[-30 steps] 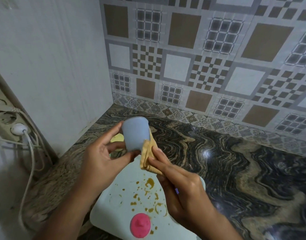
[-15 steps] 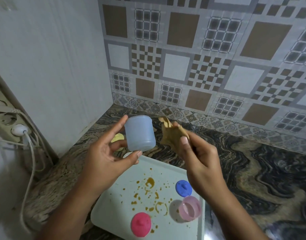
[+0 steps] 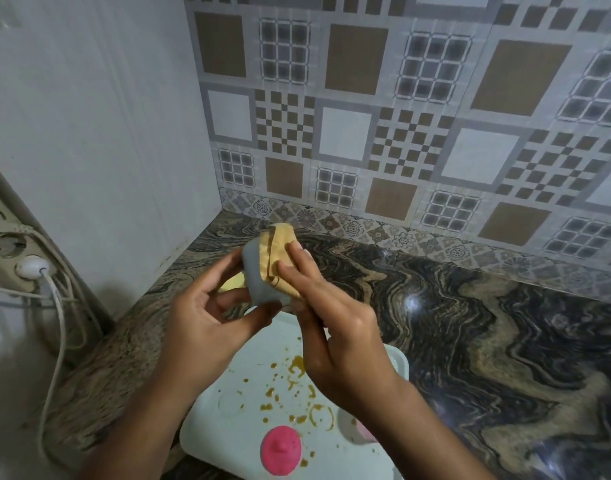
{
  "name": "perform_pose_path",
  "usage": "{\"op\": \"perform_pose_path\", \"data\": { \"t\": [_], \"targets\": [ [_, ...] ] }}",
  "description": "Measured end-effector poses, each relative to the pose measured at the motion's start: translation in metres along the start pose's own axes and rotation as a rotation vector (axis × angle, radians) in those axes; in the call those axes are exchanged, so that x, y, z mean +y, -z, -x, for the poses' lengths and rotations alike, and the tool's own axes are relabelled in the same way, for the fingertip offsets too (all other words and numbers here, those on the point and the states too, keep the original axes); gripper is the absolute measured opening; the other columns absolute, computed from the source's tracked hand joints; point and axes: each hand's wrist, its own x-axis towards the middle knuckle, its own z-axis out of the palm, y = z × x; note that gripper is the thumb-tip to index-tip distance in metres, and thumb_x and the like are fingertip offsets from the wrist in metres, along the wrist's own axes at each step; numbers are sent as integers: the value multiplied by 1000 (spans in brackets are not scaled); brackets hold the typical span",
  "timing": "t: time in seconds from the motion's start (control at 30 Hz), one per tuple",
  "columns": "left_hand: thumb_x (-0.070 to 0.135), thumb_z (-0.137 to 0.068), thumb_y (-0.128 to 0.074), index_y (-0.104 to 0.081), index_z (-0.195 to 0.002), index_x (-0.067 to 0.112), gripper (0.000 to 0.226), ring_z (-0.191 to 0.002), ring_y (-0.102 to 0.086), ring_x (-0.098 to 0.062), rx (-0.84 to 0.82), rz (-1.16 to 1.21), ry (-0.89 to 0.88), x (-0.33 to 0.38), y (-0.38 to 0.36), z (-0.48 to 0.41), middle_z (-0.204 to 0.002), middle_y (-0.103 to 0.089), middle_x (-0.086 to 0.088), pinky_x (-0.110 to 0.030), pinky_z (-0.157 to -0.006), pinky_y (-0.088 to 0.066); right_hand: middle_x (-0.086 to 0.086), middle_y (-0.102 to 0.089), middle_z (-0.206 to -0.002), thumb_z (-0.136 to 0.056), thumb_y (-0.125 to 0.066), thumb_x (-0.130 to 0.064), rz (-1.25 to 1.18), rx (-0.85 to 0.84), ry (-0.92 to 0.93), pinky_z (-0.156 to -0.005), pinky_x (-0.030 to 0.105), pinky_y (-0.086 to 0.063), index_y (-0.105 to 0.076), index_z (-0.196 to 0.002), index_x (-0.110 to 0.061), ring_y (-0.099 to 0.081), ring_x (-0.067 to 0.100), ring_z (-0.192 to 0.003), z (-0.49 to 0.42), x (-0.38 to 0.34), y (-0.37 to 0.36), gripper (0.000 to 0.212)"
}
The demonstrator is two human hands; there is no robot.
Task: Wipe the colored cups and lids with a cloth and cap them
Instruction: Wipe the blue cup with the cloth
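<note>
My left hand point(image 3: 207, 320) holds a pale blue cup point(image 3: 257, 278) tilted on its side above the counter. My right hand point(image 3: 331, 327) presses a folded tan cloth point(image 3: 280, 261) against the cup's right side and open end. Below, a white tray point(image 3: 397, 362) stained with brown drips carries a pink lid point(image 3: 281, 449) near its front edge. A pink cup point(image 3: 364, 432) peeks out from under my right forearm. A yellow piece point(image 3: 233, 281) shows behind my left fingers; I cannot tell if it is a cup or a lid. The blue lid is hidden.
The tray lies on a dark marbled counter point(image 3: 487, 341) in a corner between a white wall on the left and a patterned tile wall at the back. A power strip point(image 3: 10, 251) with a white plug and cables hangs at the left edge.
My right hand brought the cloth back from the right and now presses it on the blue cup. The left hand tilted the cup over. My right arm now covers the blue lid and most of the pink cup.
</note>
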Motion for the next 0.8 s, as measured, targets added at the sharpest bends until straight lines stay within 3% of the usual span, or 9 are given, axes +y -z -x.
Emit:
{"op": "perform_pose_path", "data": {
  "t": [0.2, 0.3, 0.53, 0.73, 0.8],
  "targets": [
    [5, -58, -84, -60, -131, 27, 80, -104, -74, -15, 3, 43, -2, -2, 0, -3, -125, -71, 13, -32, -82, -62, 27, -46, -151, -101, -50, 4, 2, 34, 76, -112, 52, -46, -55, -135, 13, -44, 35, -145, 19, 7, 3, 35],
    [1, -59, -83, -59, -133, 24, 81, -108, -73, -19, -11, 116, 20, -1, -1, -3, -130, -69, 6, -35, -78, -63, 27, -49, -149, -97, -54, 10, 24, 78, 60, -110, 47, -50, -54, -135, 14, -48, 31, -143, 25, 19, 5, 38],
    [-2, -63, -79, -55, -134, 24, 79, -110, -72, -25, -44, 161, 35, 0, -1, -3, -134, -66, 6, -46, -64, -64, 3, -57, -148, -102, -52, -9, -70, 177, -237, -106, 22, -48, -52, -144, -15, -53, 6, -137, 17, 31, 14, 43],
    [0, -65, -79, -51, -142, 25, 86, -114, -70, -21, -56, 133, 26, 2, -4, -3, -134, -63, 13, -50, -64, -63, 7, -59, -147, -103, -51, -11, -162, 229, -220, -108, 45, -51, -49, -145, -22, -58, 20, -135, -12, 18, 30, 44],
    [2, -63, -80, -52, -142, 24, 87, -114, -70, -20, -49, 107, 22, 3, -5, -4, -131, -64, 14, -53, -66, -63, 7, -57, -148, -103, -51, -8, -150, 206, -169, -110, 45, -49, -49, -145, -19, -54, 20, -139, -20, 11, 33, 43]
  ]
}}
